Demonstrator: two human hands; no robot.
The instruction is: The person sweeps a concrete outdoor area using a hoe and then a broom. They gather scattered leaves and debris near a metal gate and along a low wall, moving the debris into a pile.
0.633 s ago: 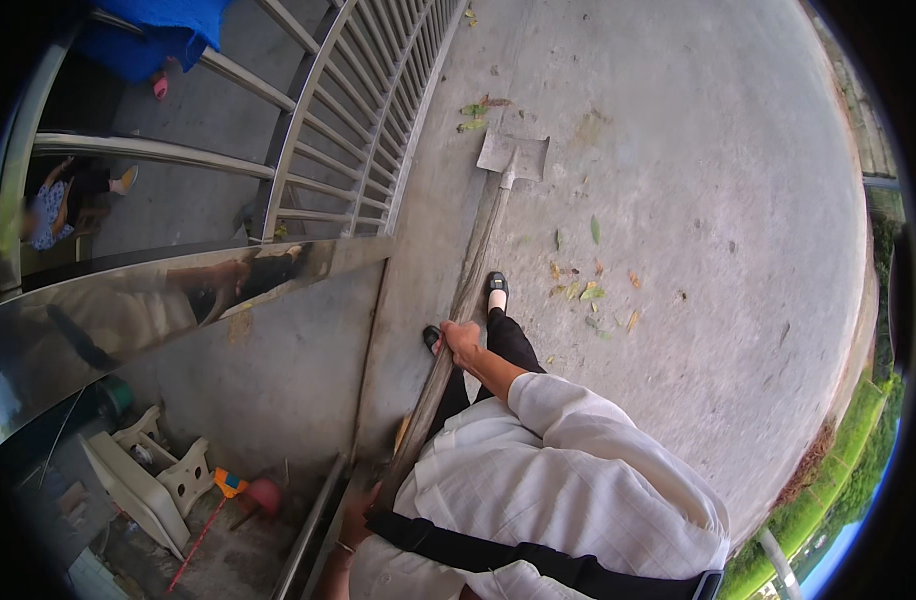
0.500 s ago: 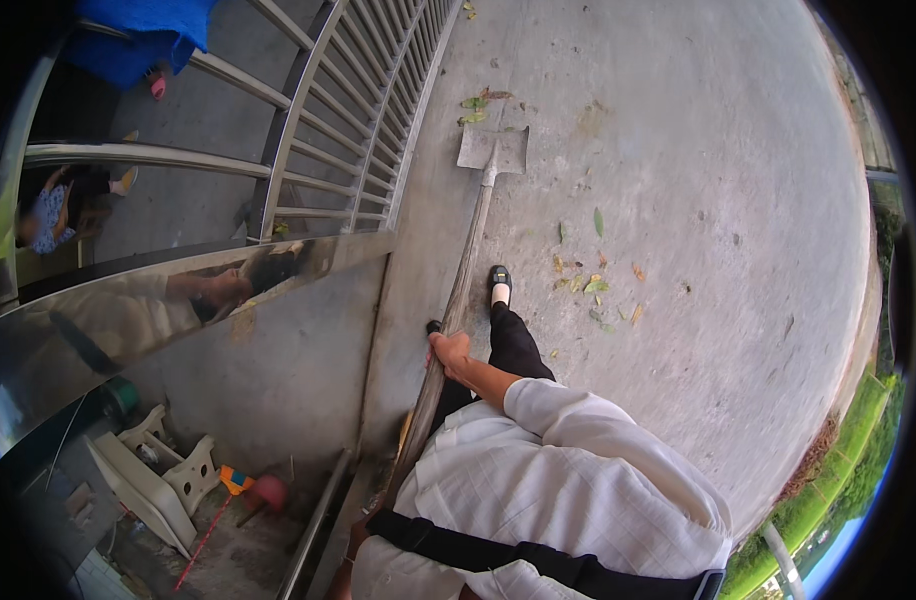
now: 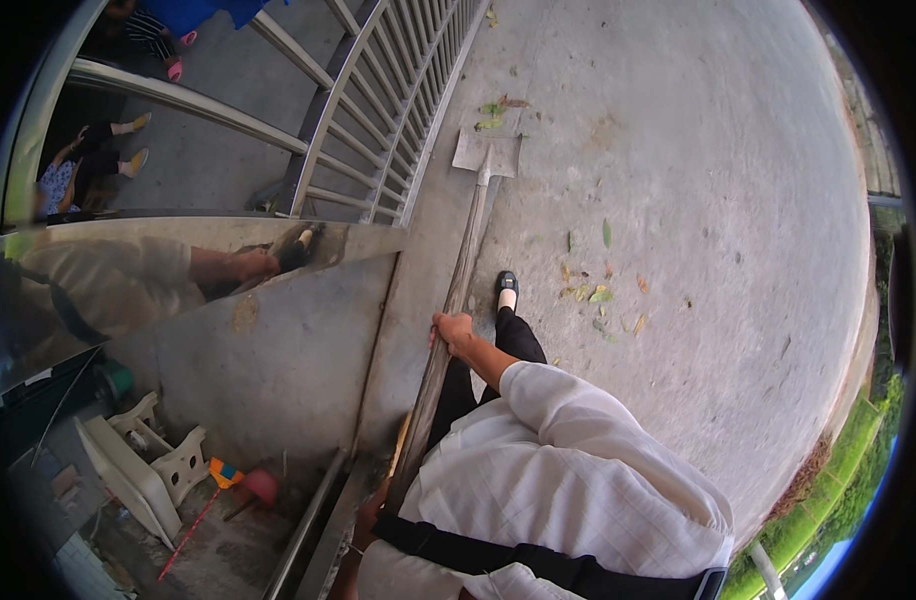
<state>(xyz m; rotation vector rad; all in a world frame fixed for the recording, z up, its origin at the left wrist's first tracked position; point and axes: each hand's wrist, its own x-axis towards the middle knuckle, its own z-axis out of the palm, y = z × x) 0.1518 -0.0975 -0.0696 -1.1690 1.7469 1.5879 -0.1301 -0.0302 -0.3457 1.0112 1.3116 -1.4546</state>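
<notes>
I hold a long wooden-handled shovel (image 3: 468,250) that stretches away from me over the concrete ground. My right hand (image 3: 452,330) grips the handle about halfway along. Close to my body, my left hand (image 3: 368,515) is closed on the lower end of the handle and is partly hidden by my white shirt. The flat metal blade (image 3: 486,152) rests on the ground just short of a few green leaves (image 3: 494,108) by the fence. More loose leaves (image 3: 598,295) lie to the right of my black shoe (image 3: 506,285).
A metal railing (image 3: 378,130) runs along the left, with a shiny rail (image 3: 128,270) below it. Beyond the railing, at a lower level, are people (image 3: 78,175), a white plastic chair (image 3: 138,465) and small toys. Grass (image 3: 828,500) borders the concrete at the right.
The shovel blade has slid a little to the left, toward the fence. My right hand stays on the handle and has shifted only slightly.
</notes>
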